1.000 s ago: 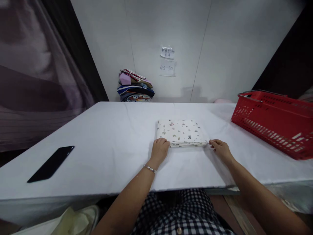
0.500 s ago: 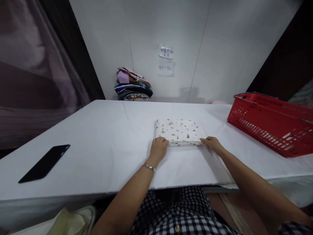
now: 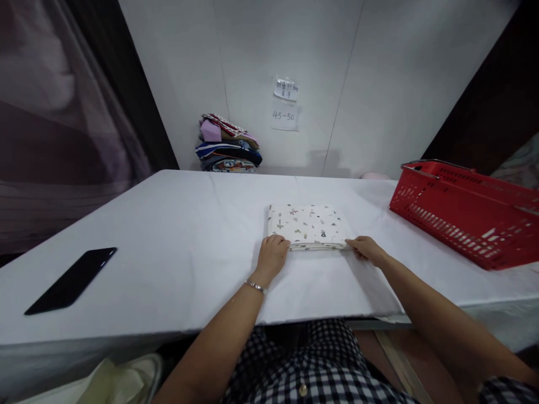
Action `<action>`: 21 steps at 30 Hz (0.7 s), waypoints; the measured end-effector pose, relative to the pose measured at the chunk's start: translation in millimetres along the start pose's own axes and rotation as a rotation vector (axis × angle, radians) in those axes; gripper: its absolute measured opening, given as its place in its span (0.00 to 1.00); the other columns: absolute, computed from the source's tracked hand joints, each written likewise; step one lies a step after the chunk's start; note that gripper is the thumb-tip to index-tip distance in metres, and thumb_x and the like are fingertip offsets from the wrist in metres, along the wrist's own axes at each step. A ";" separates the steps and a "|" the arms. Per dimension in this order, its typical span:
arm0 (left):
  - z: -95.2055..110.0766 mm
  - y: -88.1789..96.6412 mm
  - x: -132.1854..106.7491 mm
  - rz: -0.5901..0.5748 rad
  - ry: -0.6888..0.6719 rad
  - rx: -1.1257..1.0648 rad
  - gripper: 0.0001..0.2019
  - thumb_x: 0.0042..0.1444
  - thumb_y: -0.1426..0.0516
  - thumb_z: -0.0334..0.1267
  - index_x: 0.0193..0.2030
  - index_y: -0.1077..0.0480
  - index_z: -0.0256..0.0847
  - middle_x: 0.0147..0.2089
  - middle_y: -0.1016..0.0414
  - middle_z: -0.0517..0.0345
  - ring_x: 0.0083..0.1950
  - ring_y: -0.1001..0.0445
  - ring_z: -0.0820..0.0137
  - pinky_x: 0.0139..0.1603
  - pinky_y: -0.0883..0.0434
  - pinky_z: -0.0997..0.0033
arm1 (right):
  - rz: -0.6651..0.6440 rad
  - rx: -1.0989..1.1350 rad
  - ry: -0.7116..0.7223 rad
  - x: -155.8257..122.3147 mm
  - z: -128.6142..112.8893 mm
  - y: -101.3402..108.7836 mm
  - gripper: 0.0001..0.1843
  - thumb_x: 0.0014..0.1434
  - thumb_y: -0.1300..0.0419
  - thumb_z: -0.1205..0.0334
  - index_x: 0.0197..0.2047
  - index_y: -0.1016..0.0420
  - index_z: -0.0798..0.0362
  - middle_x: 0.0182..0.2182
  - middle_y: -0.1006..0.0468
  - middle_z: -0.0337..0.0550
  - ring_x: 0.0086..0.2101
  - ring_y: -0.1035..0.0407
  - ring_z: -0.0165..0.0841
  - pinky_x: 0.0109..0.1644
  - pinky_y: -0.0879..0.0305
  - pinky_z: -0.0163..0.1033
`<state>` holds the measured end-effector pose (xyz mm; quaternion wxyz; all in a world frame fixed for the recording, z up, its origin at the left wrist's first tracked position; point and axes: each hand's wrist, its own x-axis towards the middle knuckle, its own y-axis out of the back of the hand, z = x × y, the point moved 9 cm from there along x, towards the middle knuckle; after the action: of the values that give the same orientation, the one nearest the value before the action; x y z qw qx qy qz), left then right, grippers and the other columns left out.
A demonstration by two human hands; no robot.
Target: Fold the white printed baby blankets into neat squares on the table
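White table point(image 3: 168, 224) spreads before you; the cloth point(image 3: 309, 224) lies between your left hand point(image 3: 273, 255), laid over one near corner (grip hidden), and right hand point(image 3: 365, 248), pinching the other, where uneven tugging could skew its layers.

room between phone point(image 3: 71, 280) and folded cloth point(image 3: 309, 223), basket point(image 3: 458, 213) blocking right

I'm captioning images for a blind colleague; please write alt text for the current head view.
A person's left hand rests at the near left corner of a folded, printed white cloth, and the right hand pinches the near right corner. On the white-covered table, a flat black object lies left, a red basket right; stacked fabrics are beyond.
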<state>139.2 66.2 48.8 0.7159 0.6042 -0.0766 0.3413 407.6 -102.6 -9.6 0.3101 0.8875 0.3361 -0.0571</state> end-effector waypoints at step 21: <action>-2.7 -1.2 -0.8 -0.004 0.023 -0.027 0.09 0.57 0.47 0.30 0.41 0.30 0.44 0.41 0.29 0.55 0.46 0.35 0.65 0.47 0.39 0.62 | -0.088 0.044 -0.166 -11.6 -1.4 -8.0 0.15 0.52 0.38 0.54 0.25 0.35 0.55 0.17 0.29 0.39 0.15 0.39 0.24 0.15 0.48 0.29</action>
<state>138.4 68.3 46.8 0.7255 0.5907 -0.0719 0.3457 393.5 -103.6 -9.0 0.3144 0.8708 0.3464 -0.1513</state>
